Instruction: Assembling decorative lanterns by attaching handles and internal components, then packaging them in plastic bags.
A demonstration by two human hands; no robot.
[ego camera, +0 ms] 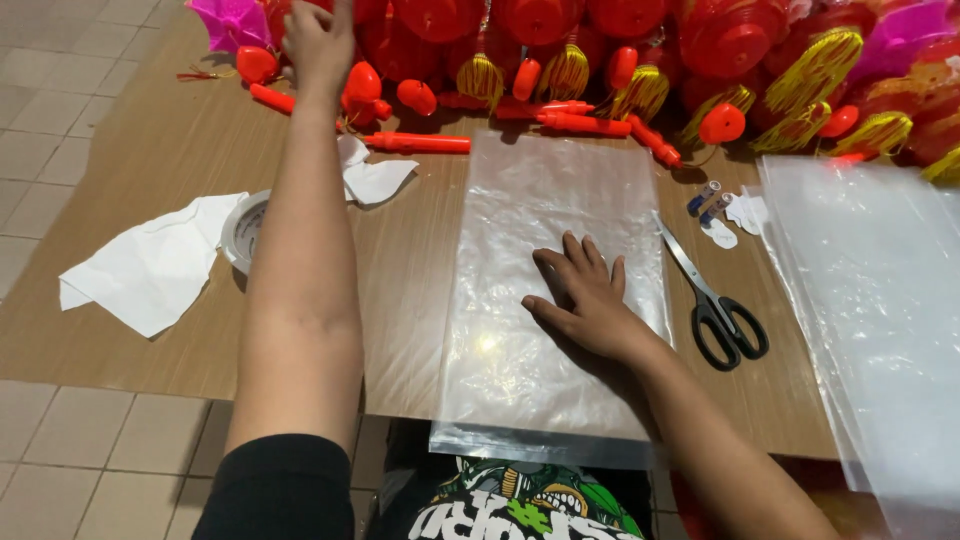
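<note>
A clear plastic bag (520,210) lies flat on the wooden table (160,140) in front of me. My right hand (585,295) rests palm down on the bag, fingers spread. My left hand (318,42) reaches to the far left of the table, into a pile of red plastic lanterns (440,20) with yellow tassels (480,78); whether it grips one I cannot tell. Red stick handles (415,143) lie in front of the pile.
Black-handled scissors (715,300) lie right of the bag. A stack of clear bags (880,300) covers the table's right side. Two small batteries (705,197), a tape roll (242,230) and torn white paper (150,265) also sit on the table. Tiled floor lies around it.
</note>
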